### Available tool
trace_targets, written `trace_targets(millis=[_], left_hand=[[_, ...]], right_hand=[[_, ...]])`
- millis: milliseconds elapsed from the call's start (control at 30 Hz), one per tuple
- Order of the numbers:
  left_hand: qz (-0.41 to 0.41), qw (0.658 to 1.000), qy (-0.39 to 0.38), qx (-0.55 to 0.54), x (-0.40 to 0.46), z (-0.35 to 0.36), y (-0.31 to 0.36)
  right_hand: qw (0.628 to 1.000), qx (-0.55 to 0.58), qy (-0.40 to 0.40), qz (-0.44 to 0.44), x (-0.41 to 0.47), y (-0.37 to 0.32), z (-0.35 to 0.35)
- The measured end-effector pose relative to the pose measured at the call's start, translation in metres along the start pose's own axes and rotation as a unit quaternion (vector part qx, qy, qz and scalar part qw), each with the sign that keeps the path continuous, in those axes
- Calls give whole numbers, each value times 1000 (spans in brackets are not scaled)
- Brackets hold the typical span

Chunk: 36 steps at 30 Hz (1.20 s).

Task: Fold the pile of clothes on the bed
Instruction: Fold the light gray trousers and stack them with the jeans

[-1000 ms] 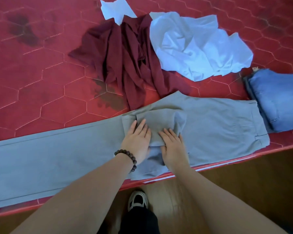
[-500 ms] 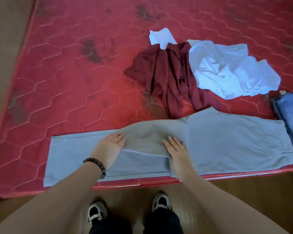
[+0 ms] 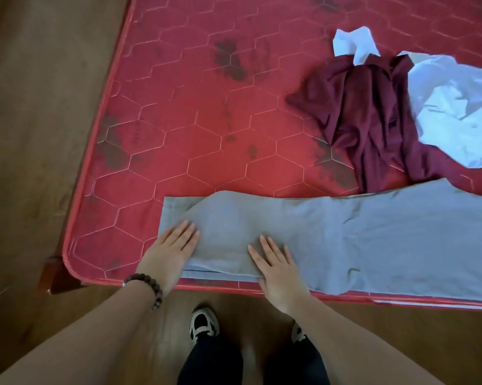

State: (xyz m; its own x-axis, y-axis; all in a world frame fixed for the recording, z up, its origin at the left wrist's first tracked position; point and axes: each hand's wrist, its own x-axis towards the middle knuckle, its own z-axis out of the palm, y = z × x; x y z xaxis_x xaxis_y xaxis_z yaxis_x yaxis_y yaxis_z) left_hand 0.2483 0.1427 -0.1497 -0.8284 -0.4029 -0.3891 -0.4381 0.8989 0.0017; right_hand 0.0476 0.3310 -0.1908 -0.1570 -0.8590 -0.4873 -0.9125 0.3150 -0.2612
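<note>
Both hands lie flat, fingers spread: left hand (image 3: 169,252) and right hand (image 3: 277,266) press the grey trousers (image 3: 345,240) along the bed (image 3: 206,120) edge, lower centre. Upper right, a crumpled maroon garment (image 3: 367,120) and white shirt (image 3: 456,112) sit just beyond the trousers.

Both hands slid along the grey trousers (image 3: 345,240) toward the bed's (image 3: 206,112) left corner, left hand (image 3: 169,252) now at the leg hem, right hand (image 3: 278,269) trailing; the bunched fold got smoothed flatter, and they're spread further apart now.
</note>
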Motion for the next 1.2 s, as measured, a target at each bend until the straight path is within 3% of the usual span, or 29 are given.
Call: trace_targets(millis=[67,133,267,333,433,533,633,767,867,967,1033,1133,1200], left_hand=[[8,995,-99,-25,-5,18,0],[13,991,-117,-64,-3,26,3],[-78,986,8,-145,28,23,3],[-157,971,12,-180,50,18,-1],[-221,952,22,-209,71,17,-7],[-242,926,18,-289,75,19,-9],[-234,920,34,-313,65,17,-7],[-220,916,116,-313,41,11,-8],[-278,871,197,-354,23,9,-13],[-326,833,175,-413,13,16,-18],[-304,837,142,-431,15,23,-18],[-263,855,170,-412,28,30,-20],[-284,846,205,-402,35,30,-21]], right_hand=[[1000,-17,-23,-5,4,-2,2],[999,-14,-33,-14,8,-3,0],[999,-27,22,-6,28,3,-14],[998,-32,54,-6,47,7,-25],[999,-42,33,8,80,8,-49],[998,-30,49,-3,106,-1,-56],[993,1,115,-9,122,-14,-55],[984,48,168,-39,129,-32,-55],[970,42,224,-85,130,-47,-56],[984,41,160,-66,135,-60,-54],[995,51,83,-33,139,-61,-52],[989,91,113,-34,143,-67,-51],[980,84,172,-54,146,-72,-53]])
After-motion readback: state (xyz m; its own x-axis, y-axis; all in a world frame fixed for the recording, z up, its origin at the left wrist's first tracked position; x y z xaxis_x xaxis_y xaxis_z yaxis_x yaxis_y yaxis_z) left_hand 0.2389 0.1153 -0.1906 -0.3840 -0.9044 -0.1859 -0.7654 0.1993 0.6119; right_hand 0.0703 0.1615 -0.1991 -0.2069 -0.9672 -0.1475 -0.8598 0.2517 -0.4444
